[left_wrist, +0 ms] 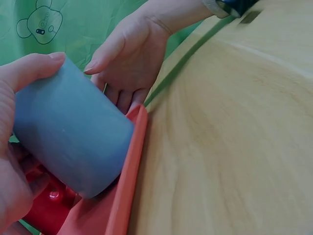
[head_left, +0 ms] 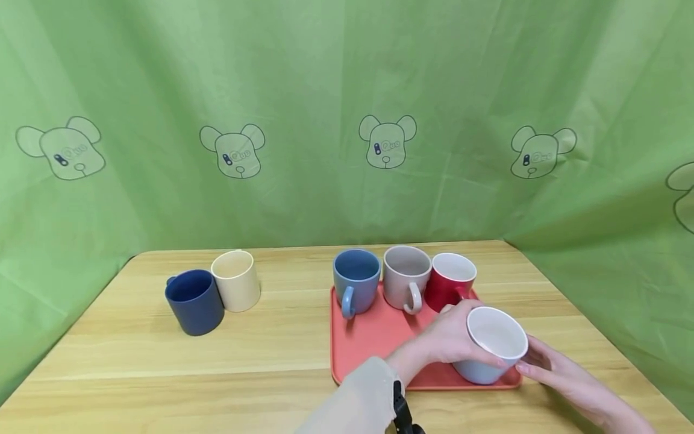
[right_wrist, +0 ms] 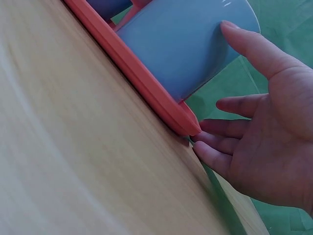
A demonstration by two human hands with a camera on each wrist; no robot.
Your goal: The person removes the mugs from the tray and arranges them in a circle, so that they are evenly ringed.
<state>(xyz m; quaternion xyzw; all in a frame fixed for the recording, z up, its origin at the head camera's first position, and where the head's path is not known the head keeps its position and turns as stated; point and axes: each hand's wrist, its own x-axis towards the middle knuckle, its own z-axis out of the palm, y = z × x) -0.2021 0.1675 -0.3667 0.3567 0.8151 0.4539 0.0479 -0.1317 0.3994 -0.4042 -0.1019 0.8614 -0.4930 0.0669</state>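
A light blue mug (head_left: 484, 369) (left_wrist: 68, 132) (right_wrist: 186, 44), white inside, stands at the front right corner of a coral red tray (head_left: 368, 343) (left_wrist: 129, 166) (right_wrist: 137, 83). My left hand (head_left: 450, 337) (left_wrist: 19, 78) grips it from its left side, thumb over the wall. On the mug's right, my right hand (head_left: 553, 364) (left_wrist: 132, 54) (right_wrist: 274, 132) lies with fingers straight. Its thumb touches the mug and its fingers rest on the table by the tray's corner. At the tray's back stand a blue mug (head_left: 355, 283), a grey mug (head_left: 405, 280) and a red mug (head_left: 450, 283).
On the wooden table (head_left: 271, 337), left of the tray, a dark blue mug (head_left: 195, 301) and a cream mug (head_left: 235, 280) stand side by side. A green curtain (head_left: 347, 90) with bear prints hangs behind and along both sides of the table.
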